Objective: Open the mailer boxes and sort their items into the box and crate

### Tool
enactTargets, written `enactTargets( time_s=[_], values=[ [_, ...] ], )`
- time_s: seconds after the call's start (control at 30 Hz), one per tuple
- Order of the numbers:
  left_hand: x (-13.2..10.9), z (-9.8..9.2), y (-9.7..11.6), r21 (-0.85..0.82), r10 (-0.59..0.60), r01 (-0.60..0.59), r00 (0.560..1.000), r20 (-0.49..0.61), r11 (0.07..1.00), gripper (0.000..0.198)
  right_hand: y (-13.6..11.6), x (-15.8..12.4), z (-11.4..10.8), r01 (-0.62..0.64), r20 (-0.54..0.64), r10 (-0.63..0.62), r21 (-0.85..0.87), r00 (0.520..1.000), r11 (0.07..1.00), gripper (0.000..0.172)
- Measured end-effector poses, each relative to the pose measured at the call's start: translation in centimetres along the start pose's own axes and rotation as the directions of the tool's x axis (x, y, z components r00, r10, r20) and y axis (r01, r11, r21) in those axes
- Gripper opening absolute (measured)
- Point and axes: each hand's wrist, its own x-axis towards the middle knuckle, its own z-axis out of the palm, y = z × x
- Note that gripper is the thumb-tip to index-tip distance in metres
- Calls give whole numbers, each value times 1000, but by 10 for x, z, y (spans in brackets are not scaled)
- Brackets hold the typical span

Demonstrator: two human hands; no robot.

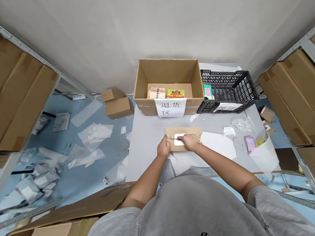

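Note:
A small brown cardboard package [189,130] with a white label lies on the grey-topped table, in front of my body. My left hand [164,147] is closed on its left end, thumb along the edge. Over the right part of the package, my right hand [191,141] grips it with the thumb across the white label. The fingers under the package are hidden. White sheets [218,146] lie beneath and to the right of it.
An open carton [140,104] holding small boxes stands at the back, beside a black plastic crate [245,99]. Bubble wrap [243,125] lies on the right of the table [145,136]. Shelves with cartons flank both sides; paper scraps [95,133] litter the blue floor.

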Motion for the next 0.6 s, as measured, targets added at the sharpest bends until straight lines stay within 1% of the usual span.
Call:
enactTargets(
  time_s=[0.17, 0.43, 0.6],
  values=[
    [0, -4, 4, 32, -29, 29, 1000, 11, 999, 62, 20, -17, -1, -76, 7, 76, 2, 997, 997, 50],
    [2, -5, 6, 61, -58, 58, 998, -1, 996, 61, 55, -44, 8, -200, -6, 200, 30, 980, 979, 44],
    [2, -6, 6, 57, -50, 50, 999, -7, 997, 61, 86, -64, 11, -234, -20, 234, 15, 972, 972, 44]
  ],
)
